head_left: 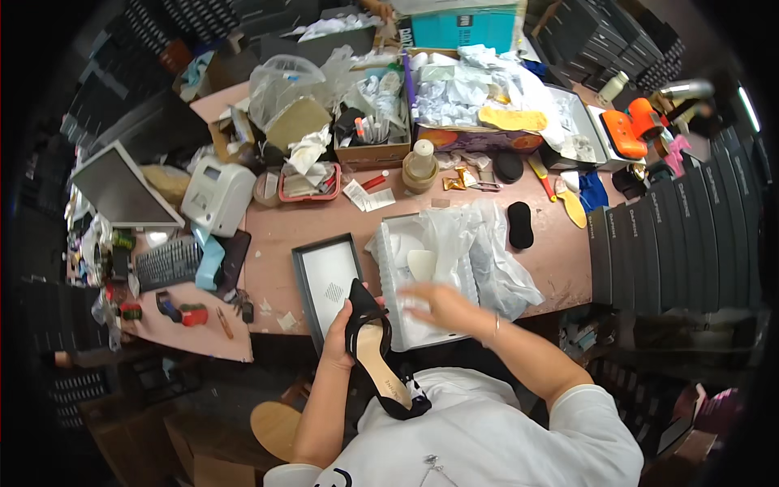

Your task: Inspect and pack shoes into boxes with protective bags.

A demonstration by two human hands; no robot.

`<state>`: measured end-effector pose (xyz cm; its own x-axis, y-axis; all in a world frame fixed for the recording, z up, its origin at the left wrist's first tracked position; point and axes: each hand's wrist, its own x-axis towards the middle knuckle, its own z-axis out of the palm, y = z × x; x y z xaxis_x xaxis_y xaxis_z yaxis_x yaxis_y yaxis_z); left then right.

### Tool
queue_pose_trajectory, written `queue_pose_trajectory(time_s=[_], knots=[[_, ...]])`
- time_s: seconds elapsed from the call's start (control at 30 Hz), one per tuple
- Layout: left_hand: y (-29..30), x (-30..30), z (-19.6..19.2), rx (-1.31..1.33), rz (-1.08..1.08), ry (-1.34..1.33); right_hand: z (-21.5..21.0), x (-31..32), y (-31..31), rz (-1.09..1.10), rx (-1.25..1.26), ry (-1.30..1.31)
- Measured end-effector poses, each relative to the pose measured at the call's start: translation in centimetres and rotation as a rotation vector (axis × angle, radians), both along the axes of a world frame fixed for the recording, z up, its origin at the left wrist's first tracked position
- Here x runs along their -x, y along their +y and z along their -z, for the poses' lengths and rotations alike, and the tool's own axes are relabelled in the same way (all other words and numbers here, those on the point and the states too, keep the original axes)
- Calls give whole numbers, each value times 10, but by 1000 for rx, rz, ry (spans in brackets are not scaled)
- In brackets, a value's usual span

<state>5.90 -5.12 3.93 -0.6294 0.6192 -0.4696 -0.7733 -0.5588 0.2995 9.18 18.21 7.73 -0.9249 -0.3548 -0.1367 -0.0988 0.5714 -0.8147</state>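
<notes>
A black pointed-toe high-heeled shoe (380, 369) with a beige insole is held in my left hand (339, 333), gripped at its front part. Its toe points away from me and the heel end rests near my white shirt. My right hand (442, 308) is blurred by motion just right of the shoe, fingers stretched toward it and apart, with nothing visible in them. Beneath that hand lies an open shoe box (388, 280) lined with white wrapping and clear plastic (450, 235). A grey-edged box lid (304, 268) lies left of it, partly behind my left hand.
A black oval case (520, 226) lies right of the plastic. Stacked dark shoe boxes (673, 235) border the table's right side. A monitor (126, 187), a keyboard (168, 261) and a white printer (217, 195) stand left. Cartons of crumpled paper (487, 89) line the back.
</notes>
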Motion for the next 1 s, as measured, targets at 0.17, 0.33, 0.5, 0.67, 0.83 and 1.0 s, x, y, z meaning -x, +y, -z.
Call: queue_pose_trajectory(time_s=[0.17, 0.33, 0.5, 0.67, 0.83, 1.0], knots=[[12, -47, -35, -67, -2, -174, 97, 56, 34, 34, -860, 527], [10, -63, -41, 220, -80, -89, 59, 34, 35, 37, -675, 193], [24, -43, -36, 181, -175, -161, -25, -18, -9, 68, -73, 357], [45, -65, -37, 398, -138, -59, 23, -9, -49, -21, -107, 253], [18, -68, 1, 481, -61, -176, 60, 54, 7, 146, -583, 111], [19, -57, -6, 462, -65, -239, 112, 72, 18, -43, -668, 54]])
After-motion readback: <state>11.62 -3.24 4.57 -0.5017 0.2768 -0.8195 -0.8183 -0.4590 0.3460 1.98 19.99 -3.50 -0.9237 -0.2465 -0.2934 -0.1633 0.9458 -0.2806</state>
